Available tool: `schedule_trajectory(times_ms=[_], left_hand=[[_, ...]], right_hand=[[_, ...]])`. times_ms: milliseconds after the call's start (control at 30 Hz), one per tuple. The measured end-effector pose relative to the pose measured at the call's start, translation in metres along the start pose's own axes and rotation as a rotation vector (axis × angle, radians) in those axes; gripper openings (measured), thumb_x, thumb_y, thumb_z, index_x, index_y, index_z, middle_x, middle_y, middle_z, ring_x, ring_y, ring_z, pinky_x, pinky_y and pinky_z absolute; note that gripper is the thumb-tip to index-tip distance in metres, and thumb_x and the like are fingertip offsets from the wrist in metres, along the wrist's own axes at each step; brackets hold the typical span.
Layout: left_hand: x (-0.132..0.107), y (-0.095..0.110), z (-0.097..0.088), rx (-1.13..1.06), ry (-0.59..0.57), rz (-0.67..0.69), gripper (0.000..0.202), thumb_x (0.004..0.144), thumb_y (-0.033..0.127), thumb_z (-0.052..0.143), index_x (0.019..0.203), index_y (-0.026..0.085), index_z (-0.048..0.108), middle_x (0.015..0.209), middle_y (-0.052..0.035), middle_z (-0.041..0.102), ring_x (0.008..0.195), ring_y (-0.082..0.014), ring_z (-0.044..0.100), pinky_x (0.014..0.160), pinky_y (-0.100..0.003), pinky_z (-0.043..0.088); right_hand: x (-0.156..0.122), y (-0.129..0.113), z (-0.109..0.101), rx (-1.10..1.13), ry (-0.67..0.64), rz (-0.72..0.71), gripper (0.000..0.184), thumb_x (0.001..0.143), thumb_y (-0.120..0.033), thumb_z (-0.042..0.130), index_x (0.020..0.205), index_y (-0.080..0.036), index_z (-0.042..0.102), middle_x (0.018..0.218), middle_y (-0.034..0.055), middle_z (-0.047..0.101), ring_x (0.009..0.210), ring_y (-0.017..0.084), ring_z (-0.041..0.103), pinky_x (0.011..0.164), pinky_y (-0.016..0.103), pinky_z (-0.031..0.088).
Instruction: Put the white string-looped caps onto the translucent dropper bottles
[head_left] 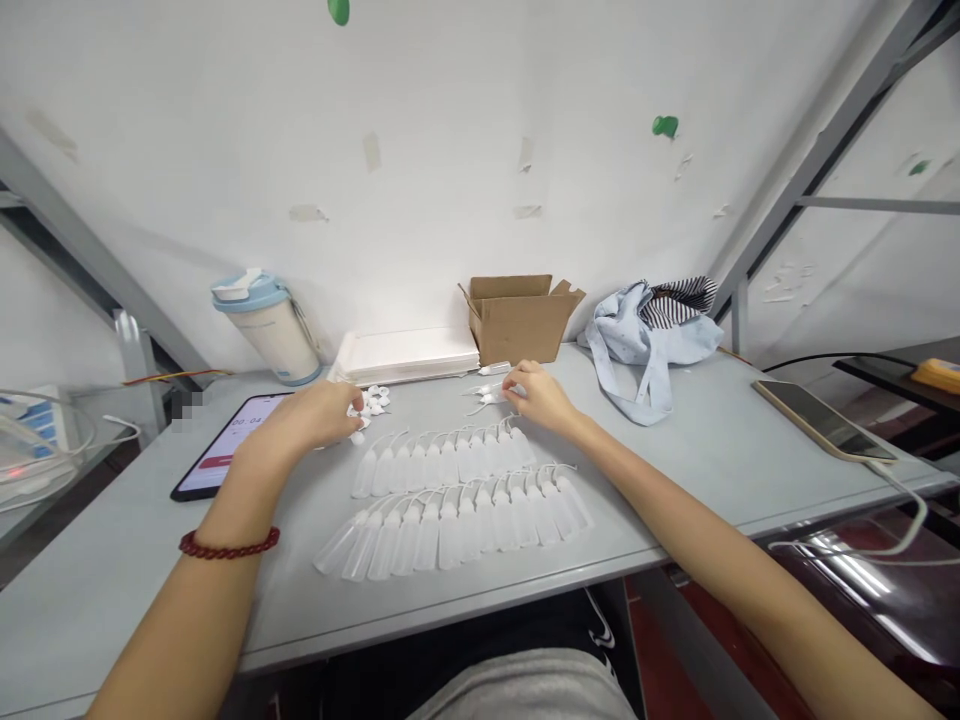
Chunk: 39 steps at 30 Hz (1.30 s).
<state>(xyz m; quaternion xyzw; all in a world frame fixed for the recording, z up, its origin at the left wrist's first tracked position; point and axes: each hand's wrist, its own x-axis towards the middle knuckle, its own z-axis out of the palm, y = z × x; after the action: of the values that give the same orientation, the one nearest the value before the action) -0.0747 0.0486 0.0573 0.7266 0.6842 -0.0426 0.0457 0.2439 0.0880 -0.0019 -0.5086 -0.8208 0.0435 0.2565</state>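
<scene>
My left hand (319, 415) is at the left, at the edge of a small pile of white caps (375, 400). Its thumb and fingertips curl together around a small white cap. Farther right, my right hand (541, 392) has its fingers bent and pinched beside a few loose white nozzle tops (486, 397) with thin tips. Whatever sits between those fingertips is too small to make out. In front of both hands lie two rows of translucent white squeeze bottles, the back row (439, 465) and the front row (450, 530), with thin white strands trailing from their tops.
Behind stand an open cardboard box (517, 325), a flat white stack (409, 352) and a cream tumbler with a blue lid (270, 325). A phone showing a timer (217, 455) lies left. At right are a light blue cloth bag (637, 345) and a cabled phone (817, 418).
</scene>
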Motion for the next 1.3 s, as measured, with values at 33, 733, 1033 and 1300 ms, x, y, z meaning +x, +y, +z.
schedule_trajectory(times_ms=[33, 733, 1033, 1300], left_hand=[[0.001, -0.001, 0.001, 0.021, -0.015, -0.024, 0.031, 0.07, 0.032, 0.055, 0.096, 0.018, 0.065, 0.088, -0.0093, 0.071, 0.073, -0.0254, 0.064, 0.058, -0.029, 0.04], [0.012, 0.01, 0.01, -0.007, -0.208, 0.026, 0.016, 0.055, 0.014, 0.053, 0.067, 0.017, 0.063, 0.069, -0.0067, 0.067, 0.068, -0.0226, 0.063, 0.054, -0.026, 0.041], [0.011, 0.007, 0.009, -0.001, -0.177, 0.034, 0.011, 0.056, 0.014, 0.053, 0.062, 0.017, 0.062, 0.066, -0.0067, 0.066, 0.063, -0.0218, 0.061, 0.051, -0.026, 0.037], [-0.02, 0.04, -0.019, -0.553, -0.025, 0.288, 0.025, 0.077, 0.04, 0.054, 0.08, 0.018, 0.065, 0.068, -0.0011, 0.068, 0.061, -0.016, 0.061, 0.053, -0.023, 0.044]], right_hand=[[-0.001, -0.003, -0.003, 0.004, 0.004, -0.002, 0.011, 0.083, -0.014, 0.054, 0.081, -0.013, 0.065, 0.091, 0.0096, 0.062, 0.091, 0.02, 0.053, 0.074, 0.028, 0.038], [-0.017, -0.025, -0.044, -0.04, -0.653, 0.158, 0.028, 0.069, -0.032, 0.054, 0.047, -0.016, 0.05, 0.051, 0.0028, 0.052, 0.048, 0.012, 0.043, 0.049, 0.027, 0.028], [-0.017, -0.018, -0.049, 0.025, -0.54, 0.128, 0.027, 0.071, -0.029, 0.052, 0.047, -0.017, 0.046, 0.048, -0.0013, 0.04, 0.047, 0.009, 0.033, 0.048, 0.027, 0.022], [-0.02, -0.027, -0.043, 0.282, -0.258, 0.112, 0.018, 0.073, -0.026, 0.054, 0.058, -0.017, 0.05, 0.056, -0.0013, 0.051, 0.053, 0.01, 0.044, 0.05, 0.024, 0.028]])
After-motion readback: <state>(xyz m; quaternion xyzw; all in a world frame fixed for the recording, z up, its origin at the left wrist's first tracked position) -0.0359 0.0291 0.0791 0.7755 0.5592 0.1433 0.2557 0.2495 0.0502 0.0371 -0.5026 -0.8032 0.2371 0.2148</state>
